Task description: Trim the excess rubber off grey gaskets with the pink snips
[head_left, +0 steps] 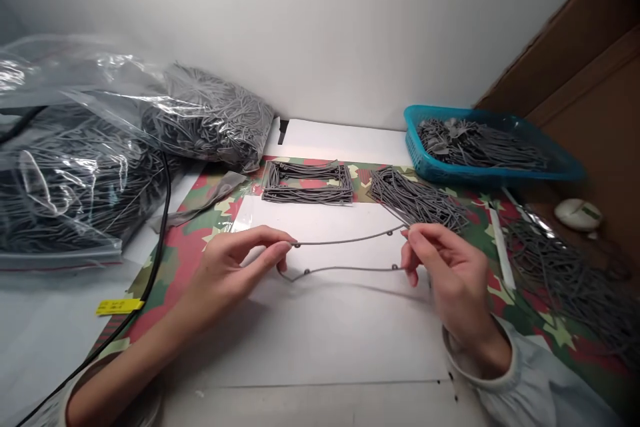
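A thin grey rubber-like frame (345, 240) with small eyelets is stretched between my two hands above a white sheet (310, 340). My left hand (240, 267) pinches its left end between thumb and fingers. At the other end my right hand (447, 273) has its fingers closed on the frame, partly hiding it. The frame's upper and lower strands bow and hang apart. Beyond the hands lies a stack of similar grey frames (307, 200), laid out as a rectangle. Right of that stack is a loose heap of grey frames (417, 197).
Clear plastic bags full of grey pieces (215, 117) stand at the left. A black cable (160, 233) with a yellow tag (120, 307) runs there. At right are a blue basket (415, 153), another grey pile (575, 273), a white mouse (579, 213) and a cardboard wall (590, 73).
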A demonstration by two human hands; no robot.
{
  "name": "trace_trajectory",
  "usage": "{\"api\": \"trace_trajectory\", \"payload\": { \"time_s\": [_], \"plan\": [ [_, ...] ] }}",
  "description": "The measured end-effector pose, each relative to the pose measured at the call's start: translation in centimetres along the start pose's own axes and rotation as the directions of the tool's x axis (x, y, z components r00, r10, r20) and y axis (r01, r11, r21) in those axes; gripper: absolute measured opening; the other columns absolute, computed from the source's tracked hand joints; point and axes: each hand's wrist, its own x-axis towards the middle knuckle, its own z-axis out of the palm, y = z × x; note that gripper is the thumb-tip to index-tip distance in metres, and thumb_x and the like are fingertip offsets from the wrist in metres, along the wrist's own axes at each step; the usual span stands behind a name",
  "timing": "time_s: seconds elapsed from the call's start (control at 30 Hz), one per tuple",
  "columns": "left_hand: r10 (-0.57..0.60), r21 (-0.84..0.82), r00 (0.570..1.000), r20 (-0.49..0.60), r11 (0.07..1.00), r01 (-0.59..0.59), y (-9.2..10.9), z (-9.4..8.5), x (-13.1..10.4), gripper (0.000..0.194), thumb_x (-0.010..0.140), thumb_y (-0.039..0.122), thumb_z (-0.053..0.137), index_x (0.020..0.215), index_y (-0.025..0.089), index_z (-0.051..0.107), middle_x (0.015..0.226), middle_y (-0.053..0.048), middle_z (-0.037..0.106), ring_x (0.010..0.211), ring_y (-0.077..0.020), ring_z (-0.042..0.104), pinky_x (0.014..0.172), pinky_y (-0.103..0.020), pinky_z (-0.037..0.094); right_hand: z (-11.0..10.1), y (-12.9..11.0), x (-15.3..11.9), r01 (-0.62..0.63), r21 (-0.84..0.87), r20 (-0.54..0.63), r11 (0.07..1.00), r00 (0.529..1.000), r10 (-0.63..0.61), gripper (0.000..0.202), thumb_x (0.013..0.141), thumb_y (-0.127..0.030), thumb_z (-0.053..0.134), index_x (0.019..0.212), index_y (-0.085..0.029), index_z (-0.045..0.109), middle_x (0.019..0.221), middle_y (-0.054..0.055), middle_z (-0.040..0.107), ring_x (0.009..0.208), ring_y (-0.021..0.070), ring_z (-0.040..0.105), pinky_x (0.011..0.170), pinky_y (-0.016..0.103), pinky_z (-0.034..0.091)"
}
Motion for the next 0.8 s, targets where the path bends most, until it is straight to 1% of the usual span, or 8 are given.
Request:
{"api": "trace_trajectory", "payload": {
  "time_s": [0.07, 0.13, 0.23, 0.33, 0.43, 0.5, 0.6, 0.8],
  "plan": [
    [-0.042, -0.049, 0.999, 0.034, 0.998, 0.044, 0.1, -0.1, 0.0, 0.022, 0.091, 0.028, 0.052, 0.075, 0.021, 0.065, 0.050, 0.005, 0.060, 0.051, -0.0117, 0.058, 0.052, -0.021, 0.047, -0.1, 0.1, 0.0, -0.084, 0.076, 0.086, 0.994, 0.993, 0.077, 0.019, 0.087, -0.035, 0.063, 0.086, -0.017, 0.065, 0.051, -0.003, 0.058, 0.036, 0.0087, 0.047, 0.033, 0.020, 0.036],
    [-0.068, -0.007, 0.997, 0.038, 0.998, 0.069, 0.0, 0.0, 0.0, 0.025, 0.092, 0.030, 0.050, 0.074, 0.021, 0.064, 0.051, 0.005, 0.060, 0.050, -0.0116, 0.057, 0.049, -0.021, 0.045, -0.1, 0.3, -0.1, -0.161, 0.069, 0.141, 0.985, 0.979, 0.150, 0.022, 0.086, -0.036, 0.063, 0.092, -0.015, 0.066, 0.054, -0.001, 0.062, 0.032, 0.0076, 0.044, 0.031, 0.020, 0.033],
    [-0.006, 0.262, 0.998, -0.057, 0.965, 0.020, -0.8, 0.4, 0.0, 0.019, 0.091, 0.033, 0.053, 0.086, 0.020, 0.065, 0.076, -0.001, 0.068, 0.064, -0.0145, 0.062, 0.053, -0.023, 0.047, -0.2, 0.7, -0.1, -0.194, -0.132, 0.087, 0.972, 0.975, 0.206, 0.027, 0.084, -0.035, 0.063, 0.101, -0.014, 0.066, 0.074, 0.005, 0.070, 0.032, 0.0055, 0.043, 0.032, 0.022, 0.033],
    [0.130, 0.518, 0.986, -0.100, 0.853, -0.060, -1.7, 0.6, -0.2, 0.020, 0.092, 0.027, 0.050, 0.105, 0.017, 0.061, 0.101, -0.008, 0.065, 0.088, -0.0207, 0.063, 0.067, -0.029, 0.050, -0.3, 1.2, -0.3, -0.067, -0.427, 0.053, 0.902, 0.994, 0.099, 0.028, 0.084, -0.030, 0.060, 0.107, -0.015, 0.066, 0.072, 0.002, 0.066, 0.037, 0.0067, 0.043, 0.033, 0.021, 0.032],
    [0.198, 0.592, 0.978, -0.068, 0.797, -0.120, -2.0, 0.7, -0.6, 0.019, 0.092, 0.017, 0.047, 0.107, 0.016, 0.060, 0.102, -0.008, 0.060, 0.093, -0.0203, 0.061, 0.073, -0.029, 0.048, -0.3, 1.4, -0.4, 0.183, -0.625, 0.149, 0.759, 0.982, -0.114, 0.021, 0.086, -0.022, 0.057, 0.104, -0.015, 0.066, 0.061, -0.003, 0.057, 0.041, 0.0081, 0.043, 0.038, 0.022, 0.037],
    [0.207, 0.592, 0.977, -0.057, 0.795, -0.134, -1.8, 0.7, -0.9, 0.022, 0.091, 0.010, 0.047, 0.108, 0.017, 0.059, 0.097, -0.005, 0.059, 0.080, -0.0148, 0.060, 0.067, -0.025, 0.046, -0.3, 1.3, -0.5, 0.309, -0.683, 0.218, 0.662, 0.951, -0.220, 0.019, 0.087, -0.018, 0.056, 0.103, -0.015, 0.065, 0.065, -0.003, 0.058, 0.042, 0.0075, 0.044, 0.043, 0.023, 0.040],
    [0.212, 0.580, 0.976, -0.051, 0.802, -0.144, -1.4, 0.8, -1.4, 0.030, 0.088, 0.002, 0.043, 0.105, 0.019, 0.060, 0.082, 0.000, 0.055, 0.062, -0.0098, 0.053, 0.055, -0.022, 0.041, -0.1, 1.3, -0.7, 0.408, -0.722, 0.291, 0.558, 0.912, -0.290, 0.018, 0.089, -0.015, 0.054, 0.103, -0.014, 0.065, 0.065, -0.003, 0.058, 0.043, 0.0078, 0.046, 0.046, 0.023, 0.041],
    [0.236, 0.622, 0.971, -0.042, 0.767, -0.160, -1.2, 0.8, -2.1, 0.038, 0.080, 0.001, 0.042, 0.101, 0.024, 0.063, 0.084, -0.002, 0.060, 0.071, -0.0151, 0.058, 0.059, -0.027, 0.042, -0.2, 1.6, -1.0, 0.491, -0.746, 0.373, 0.450, 0.868, -0.328, 0.014, 0.090, -0.015, 0.053, 0.093, -0.013, 0.067, 0.061, -0.001, 0.064, 0.045, 0.0110, 0.054, 0.049, 0.026, 0.040]
  ]
}}
